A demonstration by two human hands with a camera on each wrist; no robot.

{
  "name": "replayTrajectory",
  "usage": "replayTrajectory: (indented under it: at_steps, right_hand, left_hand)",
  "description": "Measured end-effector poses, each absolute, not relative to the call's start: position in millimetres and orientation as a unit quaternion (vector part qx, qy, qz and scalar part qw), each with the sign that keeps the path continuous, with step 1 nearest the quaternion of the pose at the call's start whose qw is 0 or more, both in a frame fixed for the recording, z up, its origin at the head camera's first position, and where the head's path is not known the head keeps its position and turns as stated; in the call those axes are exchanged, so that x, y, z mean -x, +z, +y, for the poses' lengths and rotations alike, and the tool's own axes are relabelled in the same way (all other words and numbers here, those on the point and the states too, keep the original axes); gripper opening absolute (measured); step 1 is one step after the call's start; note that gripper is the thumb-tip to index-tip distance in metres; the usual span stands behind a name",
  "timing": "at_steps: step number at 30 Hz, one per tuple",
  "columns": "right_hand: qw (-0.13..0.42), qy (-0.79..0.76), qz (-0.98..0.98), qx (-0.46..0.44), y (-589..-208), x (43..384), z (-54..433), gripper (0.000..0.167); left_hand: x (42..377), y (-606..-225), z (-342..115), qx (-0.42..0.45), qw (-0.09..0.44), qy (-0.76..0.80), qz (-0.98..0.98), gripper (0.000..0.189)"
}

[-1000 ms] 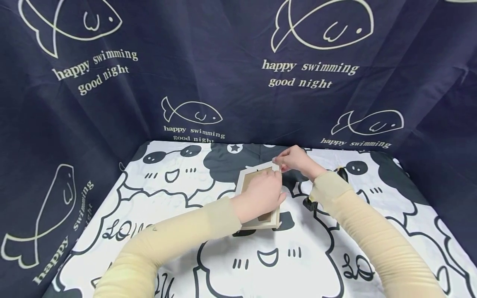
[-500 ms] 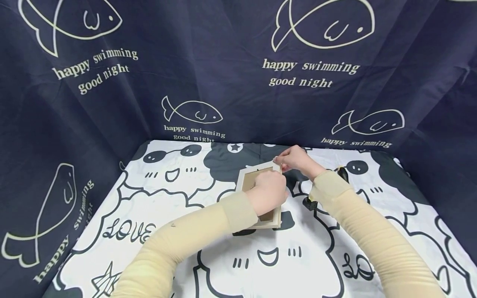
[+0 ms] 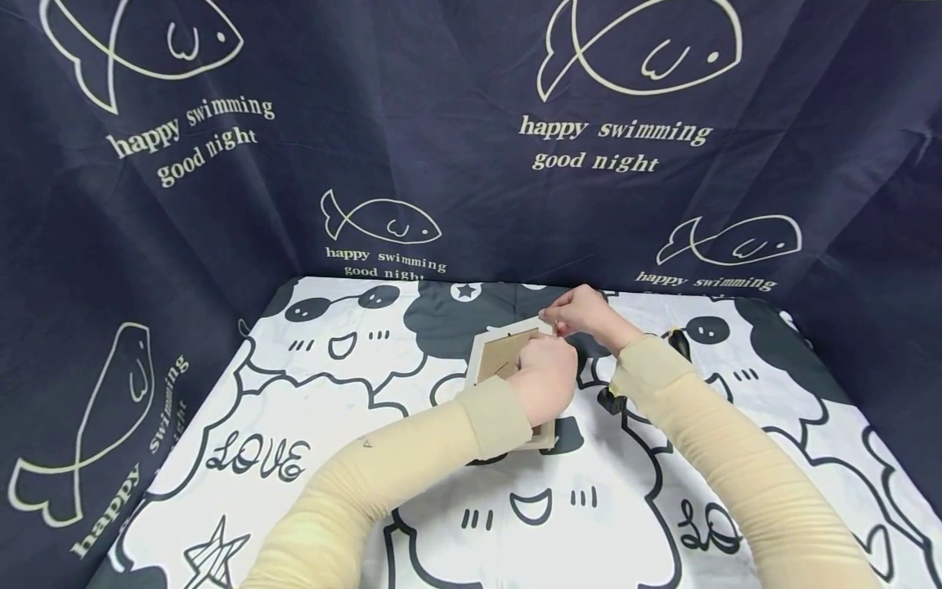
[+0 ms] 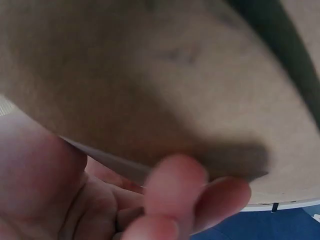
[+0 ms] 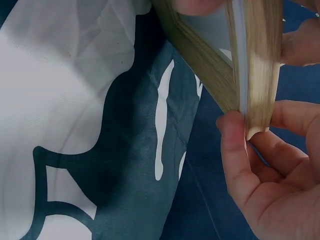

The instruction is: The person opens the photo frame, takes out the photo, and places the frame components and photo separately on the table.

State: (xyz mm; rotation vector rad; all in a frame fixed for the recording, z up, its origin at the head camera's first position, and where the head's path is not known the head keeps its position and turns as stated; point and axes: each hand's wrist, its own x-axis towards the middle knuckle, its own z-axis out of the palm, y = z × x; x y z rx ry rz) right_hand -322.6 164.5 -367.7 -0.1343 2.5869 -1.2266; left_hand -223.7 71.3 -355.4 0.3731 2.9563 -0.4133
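Note:
A picture frame [image 3: 481, 357] with pale wooden borders and a brown backing board [image 3: 500, 353] stands tilted near the middle of the table. My right hand [image 3: 585, 315] pinches its upper right corner; the right wrist view shows thumb and fingers around the wooden corner [image 5: 260, 100]. My left hand [image 3: 548, 380] grips the frame's right side, its fingers curled and covering much of the backing. Close up in the left wrist view, the brown backing [image 4: 210, 90] fills most of the picture, with left fingertips [image 4: 175, 180] at an edge. A small black tab [image 4: 275, 207] sits by the border.
A white and black cartoon cloth [image 3: 530, 540] covers the table. Dark blue fish-print curtains [image 3: 478, 123] hang behind and at the sides. Small black pieces [image 3: 612, 401] show beside the right sleeve [image 3: 684, 401].
My left hand has slid rightward and slightly down along the frame's right side, its fingers curling in, uncovering more backing at left. The right hand keeps its pinch at the corner.

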Motion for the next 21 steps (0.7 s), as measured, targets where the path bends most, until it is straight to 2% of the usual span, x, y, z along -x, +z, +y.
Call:
replayTrajectory:
  at_steps: [11,21]
  right_hand:
    - [0.147,-0.453,0.878,0.052,-369.6,319.2,166.1,0.032]
    - [0.163,-0.526,0.835,0.012,-392.5,321.8,169.4,0.061]
  left_hand:
    - [227.6,-354.4,68.3,-0.142,0.057,-0.122,0.981,0.024]
    - [231.2,-346.1,52.0,-0.147,0.062,-0.087,0.983,0.021]
